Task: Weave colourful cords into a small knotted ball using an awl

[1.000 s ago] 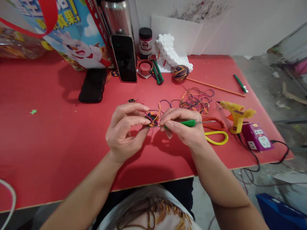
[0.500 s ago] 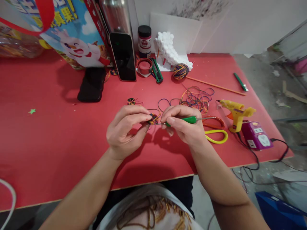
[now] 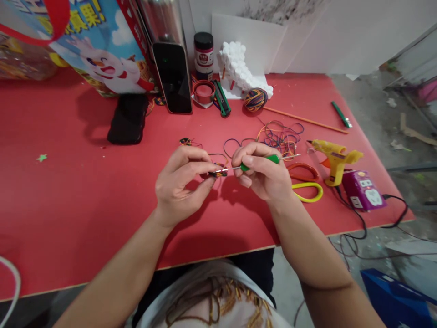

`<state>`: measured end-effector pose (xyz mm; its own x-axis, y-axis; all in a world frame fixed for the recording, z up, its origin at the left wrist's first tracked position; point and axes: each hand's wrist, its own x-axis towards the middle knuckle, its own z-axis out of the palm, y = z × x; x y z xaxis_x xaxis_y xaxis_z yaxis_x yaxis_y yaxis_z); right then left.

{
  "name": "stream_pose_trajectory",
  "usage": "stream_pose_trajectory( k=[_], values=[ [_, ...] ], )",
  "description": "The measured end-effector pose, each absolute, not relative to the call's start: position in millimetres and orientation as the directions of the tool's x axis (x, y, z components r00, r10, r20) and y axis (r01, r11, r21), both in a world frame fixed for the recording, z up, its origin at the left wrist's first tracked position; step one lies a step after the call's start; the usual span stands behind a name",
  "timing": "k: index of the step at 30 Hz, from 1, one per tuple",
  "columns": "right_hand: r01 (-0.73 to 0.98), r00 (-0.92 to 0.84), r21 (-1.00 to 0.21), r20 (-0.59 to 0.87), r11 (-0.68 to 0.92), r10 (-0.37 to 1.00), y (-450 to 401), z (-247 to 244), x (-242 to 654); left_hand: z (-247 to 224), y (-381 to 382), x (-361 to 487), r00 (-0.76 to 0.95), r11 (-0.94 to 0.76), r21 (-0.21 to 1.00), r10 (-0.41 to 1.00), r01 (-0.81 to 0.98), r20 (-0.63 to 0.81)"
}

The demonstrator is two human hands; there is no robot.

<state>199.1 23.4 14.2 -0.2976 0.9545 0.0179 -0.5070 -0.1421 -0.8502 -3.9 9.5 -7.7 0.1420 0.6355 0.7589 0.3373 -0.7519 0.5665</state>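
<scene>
Between its thumb and fingers my left hand point(image 3: 184, 184) pinches a small multicoloured crocheted piece point(image 3: 220, 171). My right hand point(image 3: 262, 175) grips the green handle of a crochet hook point(image 3: 259, 163), whose metal shaft points left and meets the piece. A thin strand loops above the piece. Tangled multicoloured yarn point(image 3: 280, 136) lies behind my right hand, with a yarn ball point(image 3: 256, 99) farther back. Another small yarn piece point(image 3: 186, 141) rests on the red table point(image 3: 68, 205) just beyond my left hand.
Yellow-handled scissors point(image 3: 309, 192), a yellow glue gun point(image 3: 336, 159) and a purple power box point(image 3: 365, 190) sit at the right. At the back stand a phone point(image 3: 173, 79), a jar point(image 3: 204, 57) and a white model point(image 3: 239, 68). A black phone point(image 3: 128, 119) lies left.
The hook has tilted, and its tip now lies over the piece. The crocheted piece looks flatter, turned more edge-on. The camera view has shifted slightly.
</scene>
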Motion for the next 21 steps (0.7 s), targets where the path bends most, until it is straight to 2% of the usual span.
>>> stream_pose_trajectory(
  k=[4,7,16,21],
  values=[
    [-0.485,-0.300,-0.859,-0.009,-0.161,0.954,24.8,13.4,200.5,-9.3,7.9,-2.5,0.125,-0.645,0.743,0.764,0.178,0.633],
    [-0.483,-0.284,-0.863,-0.006,-0.149,0.959,25.6,12.2,200.8,-10.4,7.4,-2.7,0.125,-0.566,0.816,0.823,0.115,0.554],
    [-0.428,-0.195,-0.902,0.034,-0.054,0.980,25.1,12.1,199.9,-9.7,11.6,-2.8,0.071,-0.585,0.789,0.809,0.189,0.583],
    [-0.415,-0.188,-0.908,0.029,-0.052,0.982,24.2,12.1,199.5,-8.5,11.2,-2.4,0.071,-0.575,0.795,0.816,0.193,0.574]
  ],
)
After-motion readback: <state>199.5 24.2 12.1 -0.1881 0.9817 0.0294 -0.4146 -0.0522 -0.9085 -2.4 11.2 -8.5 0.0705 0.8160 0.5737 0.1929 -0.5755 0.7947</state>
